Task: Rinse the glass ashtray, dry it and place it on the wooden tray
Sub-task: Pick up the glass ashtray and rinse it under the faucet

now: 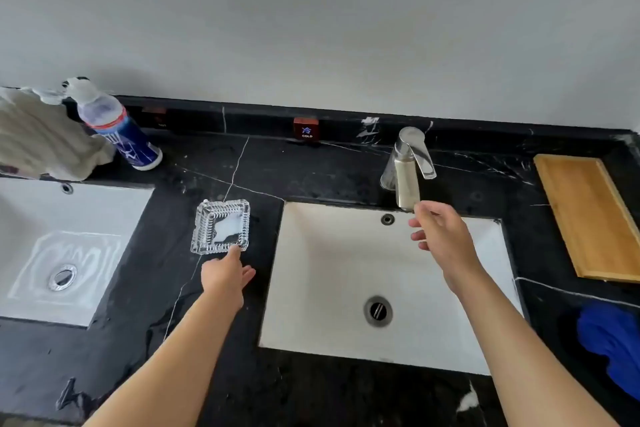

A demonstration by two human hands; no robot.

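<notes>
A square clear glass ashtray (220, 226) sits on the black marble counter between two sinks. My left hand (227, 274) reaches to its near edge, with a fingertip touching the rim and the other fingers spread. Over the right-hand sink (311, 288) my right hand (441, 234) hovers with its fingers apart, just below the spout of the chrome faucet (408, 166), holding nothing. No water is visibly running. The wooden tray (588, 215) lies on the counter at the far right.
A blue cloth (613, 343) lies at the right front of the counter. A spray bottle (117, 128) and a beige towel (41, 139) sit at the back left, above a second sink (20, 218). A small red "COLD" label (306, 129) stands against the wall.
</notes>
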